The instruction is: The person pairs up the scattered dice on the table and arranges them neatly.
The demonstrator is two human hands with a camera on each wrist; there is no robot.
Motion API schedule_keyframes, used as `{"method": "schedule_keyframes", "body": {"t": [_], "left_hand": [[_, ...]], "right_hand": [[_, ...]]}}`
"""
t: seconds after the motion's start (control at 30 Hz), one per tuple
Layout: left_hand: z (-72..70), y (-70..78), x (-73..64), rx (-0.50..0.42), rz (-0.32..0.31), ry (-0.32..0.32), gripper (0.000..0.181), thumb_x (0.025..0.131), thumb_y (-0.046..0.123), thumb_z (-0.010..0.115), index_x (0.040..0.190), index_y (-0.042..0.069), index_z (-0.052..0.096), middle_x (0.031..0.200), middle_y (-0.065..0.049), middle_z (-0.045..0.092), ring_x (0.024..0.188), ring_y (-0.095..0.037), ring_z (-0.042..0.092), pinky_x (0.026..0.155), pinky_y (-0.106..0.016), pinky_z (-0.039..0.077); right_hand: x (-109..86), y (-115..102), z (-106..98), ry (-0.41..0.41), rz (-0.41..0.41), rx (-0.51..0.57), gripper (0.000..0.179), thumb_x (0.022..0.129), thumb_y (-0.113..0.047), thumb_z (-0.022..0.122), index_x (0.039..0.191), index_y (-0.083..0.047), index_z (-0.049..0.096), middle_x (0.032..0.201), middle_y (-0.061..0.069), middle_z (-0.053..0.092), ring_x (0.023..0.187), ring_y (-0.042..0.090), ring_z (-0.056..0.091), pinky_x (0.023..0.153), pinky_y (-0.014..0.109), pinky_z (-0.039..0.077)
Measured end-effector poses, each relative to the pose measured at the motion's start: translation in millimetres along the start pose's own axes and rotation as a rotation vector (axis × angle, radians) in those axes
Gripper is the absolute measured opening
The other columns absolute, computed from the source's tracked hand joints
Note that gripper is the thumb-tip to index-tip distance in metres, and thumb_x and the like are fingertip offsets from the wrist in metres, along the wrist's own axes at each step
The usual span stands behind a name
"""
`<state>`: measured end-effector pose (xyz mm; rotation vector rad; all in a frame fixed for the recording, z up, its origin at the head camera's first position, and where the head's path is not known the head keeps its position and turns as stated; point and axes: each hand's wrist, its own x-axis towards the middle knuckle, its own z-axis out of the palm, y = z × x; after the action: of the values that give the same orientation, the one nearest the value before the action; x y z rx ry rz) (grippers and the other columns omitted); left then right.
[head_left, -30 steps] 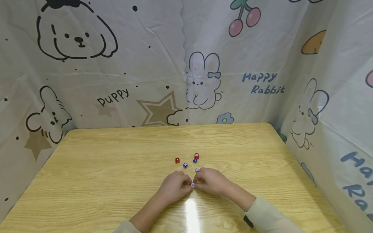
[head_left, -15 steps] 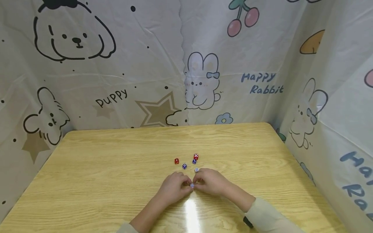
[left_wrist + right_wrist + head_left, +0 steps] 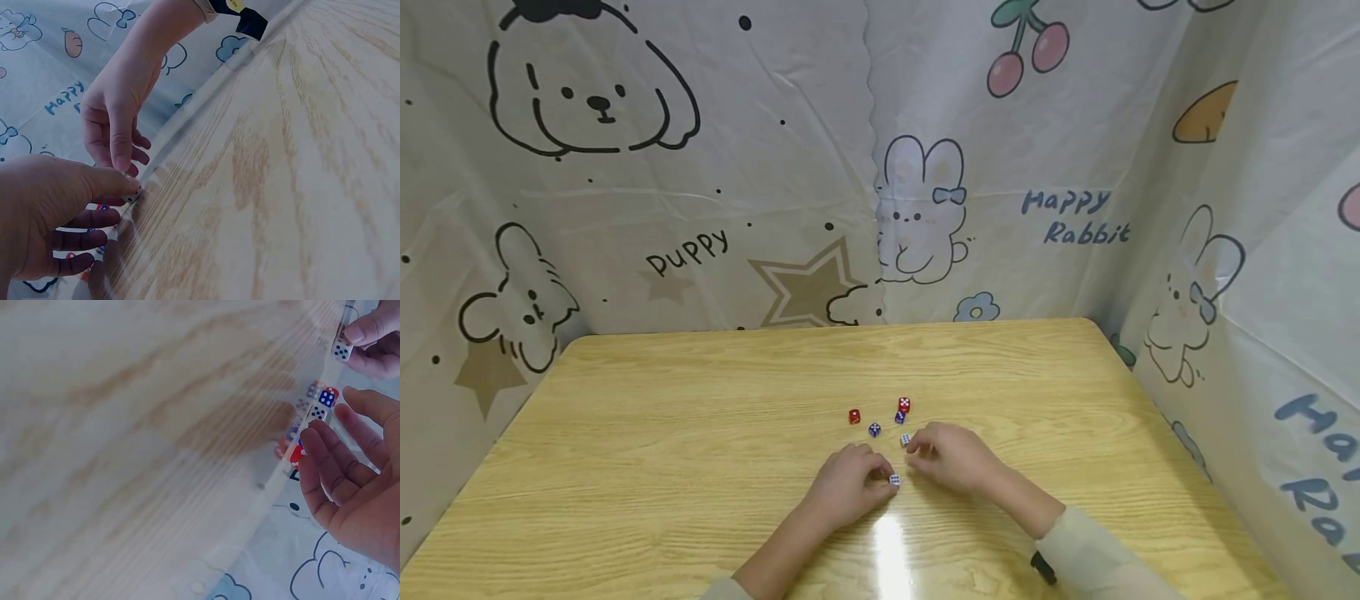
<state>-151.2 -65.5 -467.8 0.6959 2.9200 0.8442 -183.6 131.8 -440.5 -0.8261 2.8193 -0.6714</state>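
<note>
My left hand (image 3: 850, 486) pinches a white die (image 3: 894, 480) between thumb and finger; its dark pips show in the right wrist view, where the die (image 3: 342, 350) is low at the tabletop. Up and to the right of it, my right hand (image 3: 953, 457) holds nothing, its fingers loosely bent and apart. A second white die (image 3: 906, 440) lies just beside the right fingertips; I cannot tell if they touch. Farther back sit two blue dice, one (image 3: 875, 430) on the left and one (image 3: 900, 417) close against a red die (image 3: 905, 404). Another red die (image 3: 854, 417) lies to their left.
The dice lie on a wood-grain table (image 3: 700, 417). A printed cloth (image 3: 775, 167) with cartoon animals hangs behind and along both sides of it. A dark strap piece (image 3: 1042, 567) shows at the right sleeve (image 3: 1093, 550).
My right hand has let go of the white die and drawn away to the right and slightly back, its fingers opening. The left hand stays in place on that die.
</note>
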Motion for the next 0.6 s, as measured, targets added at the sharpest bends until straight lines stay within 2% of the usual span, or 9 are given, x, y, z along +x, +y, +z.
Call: {"method": "schedule_keyframes", "body": {"t": [0.37,0.6], "left_hand": [[1.0,-0.9,-0.3,0.011,0.009,0.016,0.015,0.079,0.033,0.071,0.085,0.019,0.07,0.075,0.01,0.054,0.071,-0.004,0.042,0.063,-0.021,0.034],[1.3,-0.2,-1.5,0.012,0.001,0.014,0.015,0.079,0.033,0.071,0.086,0.02,0.07,0.076,0.01,0.054,0.072,-0.005,0.042,0.064,-0.022,0.034]], "right_hand": [[10.1,7,-2,0.028,0.081,0.023,0.013,0.086,-0.023,0.065,0.093,-0.014,0.07,0.081,-0.005,0.062,0.072,0.007,0.054,0.064,0.025,0.045],[15.6,9,-1,0.054,0.082,0.017,0.013,0.084,-0.021,0.067,0.094,-0.012,0.07,0.08,-0.004,0.063,0.072,0.007,0.054,0.064,0.025,0.045]]}}
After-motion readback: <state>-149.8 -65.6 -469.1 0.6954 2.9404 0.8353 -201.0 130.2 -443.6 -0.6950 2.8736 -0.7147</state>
